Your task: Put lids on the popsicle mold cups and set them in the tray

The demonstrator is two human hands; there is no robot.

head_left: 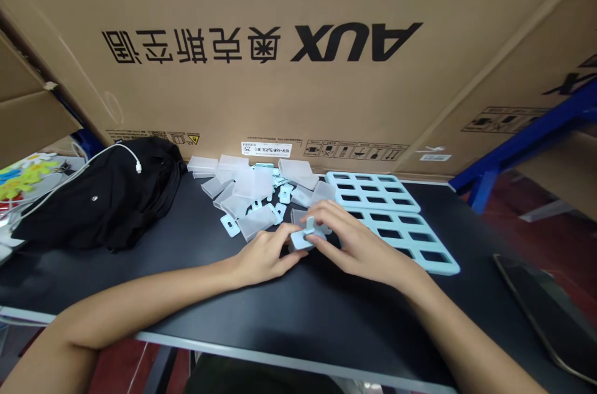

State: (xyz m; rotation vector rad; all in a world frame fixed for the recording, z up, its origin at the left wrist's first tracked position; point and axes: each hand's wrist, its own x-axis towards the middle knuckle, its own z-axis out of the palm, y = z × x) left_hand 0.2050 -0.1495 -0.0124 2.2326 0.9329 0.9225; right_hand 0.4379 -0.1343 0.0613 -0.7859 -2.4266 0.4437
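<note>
My left hand (pixel 265 256) is closed around the sides of a small box with a light-blue cap (pixel 301 240), held just above the table. At the cap's top, my right hand (pixel 357 240) pinches a small light-blue piece (pixel 309 227) between thumb and fingers. Whether that piece is joined to the cap, I cannot tell. Beyond my hands lies a pile of frosted clear plastic boxes (pixel 254 183), with flat light-blue caps (pixel 230 225) that have slots in them scattered among them. Two light-blue trays (pixel 416 218) with rectangular openings lie on the right, partly behind my right hand.
The black table (pixel 196 301) backs onto a large cardboard carton (pixel 261 96). A black cloth bag (pixel 107 201) with a white cable (pixel 100 155) over it lies at left. A phone-like dark slab (pixel 545 313) lies at right, near a blue metal frame (pixel 522 151).
</note>
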